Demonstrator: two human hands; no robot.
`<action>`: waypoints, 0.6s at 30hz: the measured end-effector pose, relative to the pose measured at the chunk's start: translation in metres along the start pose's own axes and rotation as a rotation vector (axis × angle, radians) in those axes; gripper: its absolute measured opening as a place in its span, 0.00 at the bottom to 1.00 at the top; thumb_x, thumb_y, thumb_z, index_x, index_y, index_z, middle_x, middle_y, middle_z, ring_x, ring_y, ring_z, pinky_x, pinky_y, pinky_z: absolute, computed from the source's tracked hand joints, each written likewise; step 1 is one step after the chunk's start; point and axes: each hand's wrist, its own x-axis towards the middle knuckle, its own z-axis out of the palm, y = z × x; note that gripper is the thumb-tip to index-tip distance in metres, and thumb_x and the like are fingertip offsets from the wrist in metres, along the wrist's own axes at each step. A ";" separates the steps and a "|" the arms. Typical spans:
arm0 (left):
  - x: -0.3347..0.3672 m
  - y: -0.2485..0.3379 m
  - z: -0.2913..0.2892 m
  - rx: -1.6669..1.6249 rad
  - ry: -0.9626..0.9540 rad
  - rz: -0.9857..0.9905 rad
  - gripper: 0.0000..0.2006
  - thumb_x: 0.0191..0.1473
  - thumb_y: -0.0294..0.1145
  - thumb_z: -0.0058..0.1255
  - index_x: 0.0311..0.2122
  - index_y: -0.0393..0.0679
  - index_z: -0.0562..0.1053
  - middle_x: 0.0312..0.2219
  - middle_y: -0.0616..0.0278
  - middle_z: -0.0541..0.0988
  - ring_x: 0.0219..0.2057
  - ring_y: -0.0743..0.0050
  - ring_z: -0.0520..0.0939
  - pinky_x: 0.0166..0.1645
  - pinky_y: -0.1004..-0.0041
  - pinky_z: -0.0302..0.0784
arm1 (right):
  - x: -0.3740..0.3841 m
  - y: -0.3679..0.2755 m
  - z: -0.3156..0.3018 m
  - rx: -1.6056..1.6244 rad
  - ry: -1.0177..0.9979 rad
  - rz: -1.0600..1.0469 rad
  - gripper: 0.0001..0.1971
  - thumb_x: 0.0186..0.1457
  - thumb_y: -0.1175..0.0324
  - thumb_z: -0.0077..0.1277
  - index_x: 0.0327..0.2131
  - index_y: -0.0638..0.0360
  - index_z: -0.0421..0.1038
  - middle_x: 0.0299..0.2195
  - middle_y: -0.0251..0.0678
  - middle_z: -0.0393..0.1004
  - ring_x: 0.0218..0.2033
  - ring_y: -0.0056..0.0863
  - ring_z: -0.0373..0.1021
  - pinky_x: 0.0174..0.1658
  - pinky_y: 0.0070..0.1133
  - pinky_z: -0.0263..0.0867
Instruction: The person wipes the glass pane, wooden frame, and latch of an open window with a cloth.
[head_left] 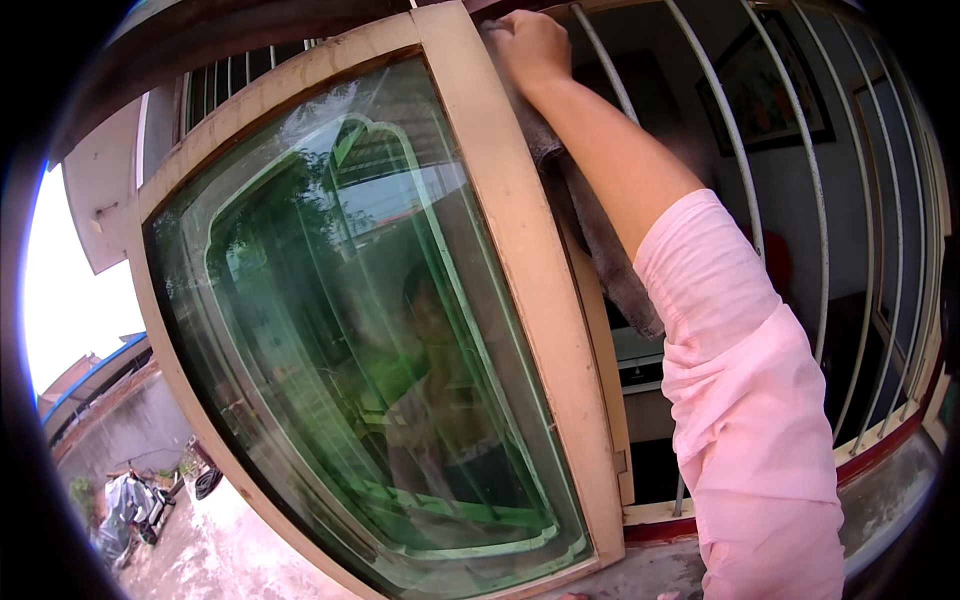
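Note:
My right hand (533, 48) is raised to the top of an open window sash (535, 270), closed on a grey-brown cloth (612, 250). The cloth lies against the sash's inner edge, and its loose end hangs down beside my forearm. A pink sleeve (755, 400) is pushed up to about the elbow of that arm. Within the cream-painted frame sits a greenish glass pane (330, 330) with a pale decorative border line, reflecting trees and a person. My left hand does not show.
White vertical bars (740, 150) cross the window opening to the right, with a dark room and a framed picture (765, 85) behind them. A red-edged sill (880, 445) runs below. At lower left, a covered motorbike (130, 510) stands on the concrete yard by a grey wall.

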 end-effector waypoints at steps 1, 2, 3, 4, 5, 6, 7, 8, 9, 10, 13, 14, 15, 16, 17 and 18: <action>0.001 0.000 0.001 -0.008 -0.005 0.001 0.05 0.51 0.33 0.52 0.34 0.47 0.72 0.19 0.57 0.74 0.19 0.63 0.74 0.26 0.66 0.69 | -0.007 -0.008 0.016 -0.028 0.008 -0.035 0.08 0.48 0.63 0.53 0.32 0.50 0.77 0.32 0.40 0.75 0.42 0.40 0.70 0.46 0.29 0.67; -0.001 0.001 -0.001 -0.017 -0.011 -0.004 0.05 0.50 0.33 0.52 0.34 0.47 0.72 0.19 0.57 0.74 0.19 0.64 0.74 0.26 0.67 0.69 | -0.005 -0.003 0.017 0.027 -0.021 -0.030 0.08 0.48 0.64 0.53 0.32 0.51 0.77 0.33 0.41 0.76 0.42 0.40 0.70 0.46 0.29 0.66; 0.003 0.001 0.000 -0.022 -0.012 0.003 0.05 0.50 0.33 0.52 0.34 0.47 0.72 0.19 0.57 0.74 0.19 0.64 0.74 0.26 0.67 0.69 | -0.001 0.004 0.015 0.083 -0.050 -0.025 0.08 0.48 0.65 0.52 0.31 0.52 0.78 0.34 0.41 0.76 0.42 0.39 0.70 0.46 0.30 0.66; 0.000 0.001 -0.003 -0.023 -0.009 -0.008 0.05 0.50 0.33 0.52 0.33 0.47 0.72 0.19 0.57 0.74 0.19 0.64 0.74 0.26 0.67 0.69 | 0.000 0.005 0.009 0.164 -0.160 -0.024 0.08 0.47 0.65 0.52 0.32 0.52 0.78 0.34 0.41 0.76 0.42 0.39 0.70 0.46 0.30 0.66; 0.000 0.001 -0.005 -0.027 -0.011 -0.007 0.05 0.50 0.33 0.52 0.33 0.47 0.72 0.19 0.57 0.74 0.19 0.65 0.74 0.26 0.67 0.69 | 0.007 0.013 0.001 0.234 -0.265 -0.027 0.09 0.47 0.65 0.52 0.33 0.52 0.78 0.35 0.41 0.76 0.42 0.38 0.70 0.46 0.30 0.66; -0.002 0.002 -0.004 -0.032 -0.013 -0.009 0.05 0.50 0.33 0.52 0.33 0.47 0.72 0.19 0.57 0.74 0.19 0.65 0.74 0.26 0.68 0.69 | 0.015 0.021 0.004 0.250 -0.308 -0.135 0.10 0.47 0.65 0.52 0.34 0.52 0.78 0.35 0.41 0.76 0.40 0.38 0.71 0.46 0.30 0.66; 0.000 0.001 -0.003 -0.036 -0.017 -0.006 0.05 0.50 0.33 0.52 0.33 0.46 0.73 0.19 0.58 0.74 0.19 0.66 0.74 0.26 0.68 0.69 | 0.016 0.020 0.007 0.249 -0.308 -0.137 0.10 0.47 0.65 0.52 0.34 0.52 0.78 0.35 0.41 0.76 0.40 0.38 0.71 0.46 0.30 0.66; -0.002 0.002 -0.004 -0.039 -0.021 -0.008 0.05 0.50 0.33 0.53 0.33 0.46 0.73 0.19 0.58 0.74 0.19 0.66 0.74 0.26 0.68 0.70 | 0.017 0.018 0.012 0.113 -0.231 -0.202 0.10 0.47 0.65 0.52 0.34 0.52 0.78 0.35 0.41 0.76 0.40 0.38 0.71 0.46 0.30 0.66; -0.002 0.002 -0.003 -0.043 -0.022 -0.007 0.05 0.50 0.32 0.53 0.33 0.46 0.73 0.19 0.58 0.74 0.19 0.67 0.74 0.26 0.69 0.70 | 0.017 0.015 0.017 -0.024 -0.153 -0.267 0.10 0.47 0.64 0.51 0.34 0.52 0.77 0.36 0.41 0.75 0.40 0.38 0.71 0.46 0.30 0.66; -0.005 0.002 -0.002 -0.048 -0.023 -0.012 0.06 0.50 0.32 0.53 0.33 0.46 0.73 0.19 0.58 0.74 0.19 0.67 0.74 0.26 0.69 0.70 | 0.011 0.013 0.023 -0.019 -0.141 -0.248 0.12 0.48 0.62 0.50 0.36 0.51 0.77 0.37 0.42 0.74 0.41 0.40 0.70 0.47 0.30 0.65; -0.006 0.003 -0.001 -0.054 -0.035 -0.005 0.06 0.49 0.32 0.53 0.33 0.46 0.73 0.18 0.58 0.74 0.19 0.68 0.74 0.26 0.70 0.70 | 0.010 0.020 0.018 -0.023 -0.195 -0.322 0.13 0.48 0.66 0.47 0.37 0.55 0.76 0.38 0.45 0.73 0.42 0.40 0.69 0.48 0.30 0.65; -0.007 0.003 -0.002 -0.049 -0.036 -0.006 0.06 0.49 0.32 0.53 0.33 0.46 0.73 0.18 0.58 0.74 0.19 0.69 0.74 0.26 0.70 0.70 | 0.000 0.018 0.003 0.029 -0.251 -0.335 0.14 0.47 0.67 0.47 0.38 0.56 0.76 0.38 0.46 0.73 0.42 0.41 0.69 0.48 0.30 0.65; -0.011 0.001 0.000 -0.047 -0.036 -0.006 0.06 0.49 0.32 0.53 0.33 0.46 0.73 0.18 0.59 0.74 0.18 0.69 0.74 0.26 0.70 0.70 | -0.013 0.017 -0.014 0.082 -0.306 -0.348 0.14 0.47 0.68 0.46 0.38 0.58 0.76 0.38 0.47 0.73 0.42 0.42 0.69 0.48 0.30 0.65; -0.014 0.001 -0.002 -0.046 -0.040 -0.003 0.06 0.49 0.32 0.54 0.33 0.46 0.73 0.18 0.59 0.74 0.18 0.70 0.74 0.26 0.70 0.70 | -0.025 0.016 -0.030 0.178 -0.415 -0.298 0.14 0.48 0.69 0.46 0.38 0.60 0.75 0.37 0.50 0.73 0.42 0.44 0.69 0.47 0.30 0.64; -0.014 0.000 -0.001 -0.049 -0.046 0.006 0.06 0.49 0.32 0.54 0.33 0.45 0.73 0.18 0.59 0.74 0.18 0.70 0.74 0.26 0.71 0.70 | -0.037 0.018 -0.040 0.248 -0.448 -0.279 0.13 0.47 0.71 0.46 0.37 0.61 0.76 0.36 0.53 0.73 0.41 0.46 0.69 0.46 0.30 0.64; -0.015 0.000 -0.001 -0.049 -0.054 0.012 0.06 0.49 0.32 0.54 0.32 0.45 0.73 0.18 0.59 0.74 0.18 0.70 0.74 0.26 0.71 0.70 | -0.052 0.028 -0.037 0.266 -0.407 -0.311 0.13 0.47 0.72 0.46 0.38 0.62 0.75 0.35 0.54 0.73 0.40 0.48 0.69 0.47 0.30 0.64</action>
